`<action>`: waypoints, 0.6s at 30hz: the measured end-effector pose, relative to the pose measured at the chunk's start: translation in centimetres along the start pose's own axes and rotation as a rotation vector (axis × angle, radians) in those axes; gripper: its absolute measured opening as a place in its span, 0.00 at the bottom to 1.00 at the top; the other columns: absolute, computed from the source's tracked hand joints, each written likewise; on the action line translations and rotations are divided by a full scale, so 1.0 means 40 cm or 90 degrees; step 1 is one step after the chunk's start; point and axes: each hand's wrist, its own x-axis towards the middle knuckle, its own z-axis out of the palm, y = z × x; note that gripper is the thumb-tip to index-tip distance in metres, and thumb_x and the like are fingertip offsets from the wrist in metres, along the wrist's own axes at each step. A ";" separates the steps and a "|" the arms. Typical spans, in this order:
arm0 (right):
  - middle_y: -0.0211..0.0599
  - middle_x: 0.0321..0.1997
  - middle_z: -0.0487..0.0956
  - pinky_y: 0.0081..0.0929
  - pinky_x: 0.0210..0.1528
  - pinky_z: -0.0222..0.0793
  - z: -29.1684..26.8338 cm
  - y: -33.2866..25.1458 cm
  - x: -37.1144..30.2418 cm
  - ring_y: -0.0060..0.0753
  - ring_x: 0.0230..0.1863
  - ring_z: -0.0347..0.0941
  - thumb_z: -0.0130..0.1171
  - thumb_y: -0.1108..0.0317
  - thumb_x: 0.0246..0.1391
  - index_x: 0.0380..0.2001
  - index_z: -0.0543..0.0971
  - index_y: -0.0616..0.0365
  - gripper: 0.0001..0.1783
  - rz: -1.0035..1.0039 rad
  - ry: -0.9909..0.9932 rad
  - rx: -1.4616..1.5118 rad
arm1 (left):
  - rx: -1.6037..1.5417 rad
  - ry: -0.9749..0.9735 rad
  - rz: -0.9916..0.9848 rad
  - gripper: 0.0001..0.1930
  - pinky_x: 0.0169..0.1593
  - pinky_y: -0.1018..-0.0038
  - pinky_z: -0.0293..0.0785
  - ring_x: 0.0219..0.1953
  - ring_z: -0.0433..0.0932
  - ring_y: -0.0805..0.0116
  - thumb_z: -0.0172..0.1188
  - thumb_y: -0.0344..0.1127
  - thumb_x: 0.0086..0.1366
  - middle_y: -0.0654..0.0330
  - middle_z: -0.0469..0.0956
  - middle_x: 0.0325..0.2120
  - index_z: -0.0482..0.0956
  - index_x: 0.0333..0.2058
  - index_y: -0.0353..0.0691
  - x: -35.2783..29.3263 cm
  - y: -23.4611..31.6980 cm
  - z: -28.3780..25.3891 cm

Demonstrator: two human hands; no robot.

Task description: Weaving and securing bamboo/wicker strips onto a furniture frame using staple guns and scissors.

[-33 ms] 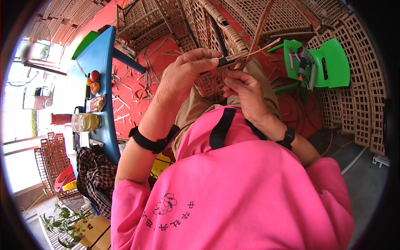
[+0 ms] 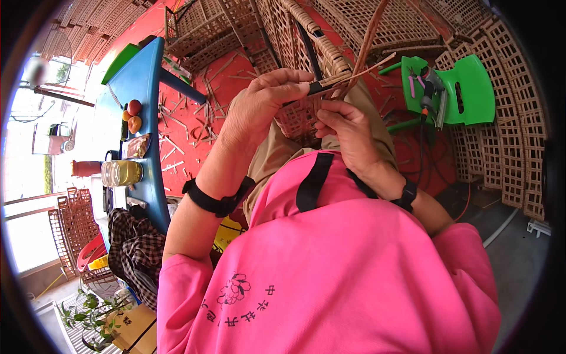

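We look down over a pink shirt (image 2: 330, 277) w/ black straps. Left hand (image 2: 259, 109) raised, fingers curled shut round a dark slim tool handle (image 2: 306, 91), gripping it just above the brown woven rattan piece (image 2: 298, 118) that sits on the lap. Right hand (image 2: 348, 133) right beside it, fingers pinched on thin tan rattan strips (image 2: 368, 50) where they meet the weave; strips run up and to the right past the hand. Hands nearly touching, both at the rim of the woven piece. Black bands on both wrists.

Left side: blue plastic worktop (image 2: 147, 76) w/ a clear jar w/ pale lid (image 2: 121, 173), two small reddish-orange fruits (image 2: 134, 116), a wrapped packet. Checked cloth (image 2: 135, 251) hangs below its near end. Red floor (image 2: 206, 118) strewn w/ short strip offcuts. Right side: green plastic stool (image 2: 466, 88) w/ a power tool (image 2: 433, 91) lying on it. Stacked woven lattice panels (image 2: 507, 118) around the upper and right edges.
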 end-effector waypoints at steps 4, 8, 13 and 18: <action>0.35 0.32 0.81 0.19 0.31 0.77 0.013 -0.005 -0.003 0.23 0.29 0.78 0.61 0.75 0.57 0.41 0.80 0.66 0.10 -0.004 0.007 -0.001 | -0.026 -0.012 -0.010 0.16 0.47 0.78 0.71 0.40 0.78 0.75 0.57 0.32 0.66 0.63 0.79 0.39 0.74 0.51 0.34 0.006 0.000 0.000; 0.37 0.32 0.81 0.19 0.31 0.78 0.020 -0.011 -0.005 0.23 0.29 0.78 0.61 0.75 0.56 0.42 0.79 0.67 0.10 -0.006 0.024 -0.005 | -0.019 -0.001 -0.018 0.16 0.46 0.78 0.73 0.40 0.78 0.74 0.57 0.32 0.66 0.62 0.79 0.39 0.74 0.51 0.34 0.006 0.000 -0.001; 0.37 0.32 0.80 0.19 0.30 0.78 0.021 -0.017 -0.007 0.24 0.27 0.78 0.62 0.76 0.55 0.41 0.73 0.65 0.12 -0.074 0.055 -0.026 | -0.028 -0.008 -0.014 0.16 0.46 0.77 0.74 0.40 0.79 0.74 0.57 0.32 0.66 0.61 0.80 0.40 0.75 0.51 0.34 0.003 -0.001 0.001; 0.36 0.32 0.79 0.18 0.29 0.78 0.030 -0.027 -0.003 0.22 0.27 0.78 0.62 0.79 0.54 0.38 0.70 0.62 0.12 -0.164 0.052 -0.061 | -0.029 0.001 -0.006 0.15 0.49 0.77 0.73 0.42 0.78 0.73 0.57 0.31 0.66 0.62 0.79 0.40 0.75 0.50 0.34 0.000 -0.002 0.003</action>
